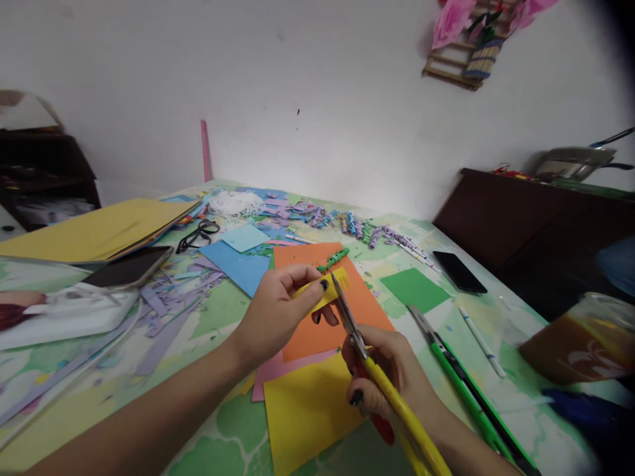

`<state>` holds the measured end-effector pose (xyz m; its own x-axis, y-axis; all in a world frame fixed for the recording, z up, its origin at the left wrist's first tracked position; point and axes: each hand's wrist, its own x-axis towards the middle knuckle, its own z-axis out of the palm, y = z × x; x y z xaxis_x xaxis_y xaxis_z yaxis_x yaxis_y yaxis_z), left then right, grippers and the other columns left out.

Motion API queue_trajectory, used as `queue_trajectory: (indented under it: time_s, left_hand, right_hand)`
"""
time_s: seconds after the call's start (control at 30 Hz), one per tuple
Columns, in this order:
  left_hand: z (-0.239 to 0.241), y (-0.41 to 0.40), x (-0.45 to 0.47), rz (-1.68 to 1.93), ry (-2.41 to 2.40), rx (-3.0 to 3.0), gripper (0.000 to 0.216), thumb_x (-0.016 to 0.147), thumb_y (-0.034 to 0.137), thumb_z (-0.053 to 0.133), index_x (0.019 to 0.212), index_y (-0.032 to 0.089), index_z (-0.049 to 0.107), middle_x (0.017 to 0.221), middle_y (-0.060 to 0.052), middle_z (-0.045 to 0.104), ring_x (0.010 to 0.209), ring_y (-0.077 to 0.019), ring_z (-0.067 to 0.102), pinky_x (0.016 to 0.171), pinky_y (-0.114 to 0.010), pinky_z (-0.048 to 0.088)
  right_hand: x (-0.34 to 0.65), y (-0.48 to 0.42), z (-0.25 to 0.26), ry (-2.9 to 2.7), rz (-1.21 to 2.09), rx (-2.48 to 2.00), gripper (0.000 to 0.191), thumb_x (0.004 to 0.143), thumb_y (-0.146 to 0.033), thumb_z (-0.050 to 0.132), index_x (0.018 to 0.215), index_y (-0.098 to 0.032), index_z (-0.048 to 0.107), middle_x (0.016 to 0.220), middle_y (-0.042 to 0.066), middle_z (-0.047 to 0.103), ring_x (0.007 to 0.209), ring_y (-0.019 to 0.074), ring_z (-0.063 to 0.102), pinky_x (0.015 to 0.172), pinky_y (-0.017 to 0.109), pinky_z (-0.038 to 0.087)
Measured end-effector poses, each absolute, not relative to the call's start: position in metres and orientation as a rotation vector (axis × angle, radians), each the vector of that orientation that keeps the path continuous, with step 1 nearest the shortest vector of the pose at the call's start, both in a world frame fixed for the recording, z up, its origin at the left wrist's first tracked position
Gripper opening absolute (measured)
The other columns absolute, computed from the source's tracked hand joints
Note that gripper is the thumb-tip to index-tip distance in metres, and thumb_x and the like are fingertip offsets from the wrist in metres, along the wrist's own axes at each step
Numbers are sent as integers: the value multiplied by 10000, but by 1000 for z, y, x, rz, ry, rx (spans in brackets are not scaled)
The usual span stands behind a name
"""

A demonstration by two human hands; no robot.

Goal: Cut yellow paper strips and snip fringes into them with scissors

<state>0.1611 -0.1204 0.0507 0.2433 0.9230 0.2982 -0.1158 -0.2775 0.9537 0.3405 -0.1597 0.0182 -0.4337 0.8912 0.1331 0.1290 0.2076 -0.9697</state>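
My left hand (280,307) pinches a small yellow paper strip (325,291) above the table. My right hand (391,377) grips yellow-handled scissors (377,377), and their blades meet the strip's fringed right end. Under both hands lie an orange sheet (367,307), a pink sheet (278,370) and a yellow sheet (307,413).
Green-handled scissors (461,380) and a white pen (481,340) lie to the right, near a green square (414,289) and a black phone (459,271). Blue sheets (238,264), glasses (197,236), another phone (127,268), purple scraps and rolled paper pieces cover the far table. A glass jar (580,337) stands at right.
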Motion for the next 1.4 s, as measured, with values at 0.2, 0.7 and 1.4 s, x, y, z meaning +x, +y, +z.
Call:
queue_trajectory:
  time_s: [0.2,0.7,1.4]
  left_hand:
    - [51,-120,162,1260,798,1470,221,870,110,525,671,131,618,556,14,657,524,-73,612,523,-168,451]
    - [52,-121,161,1257,822,1474,205,876,132,522,694,132,616,569,8,660,536,-85,615,537,-187,454]
    - [51,-121,162,1257,845,1460,186,861,145,533,688,139,600,565,-3,662,524,-105,611,528,-207,447]
  right_hand:
    - [340,-160,19,-1733,1291,-953,499,642,-589,737,649,-182,450,566,-63,347,490,78,297,431,214,218]
    - [340,-160,20,-1761,1283,-985,499,670,-614,703,648,-191,439,561,-61,327,487,84,305,406,205,229]
    - [338,-160,18,-1715,1350,-1013,483,676,-580,716,652,-194,428,547,-81,308,444,63,292,385,196,221]
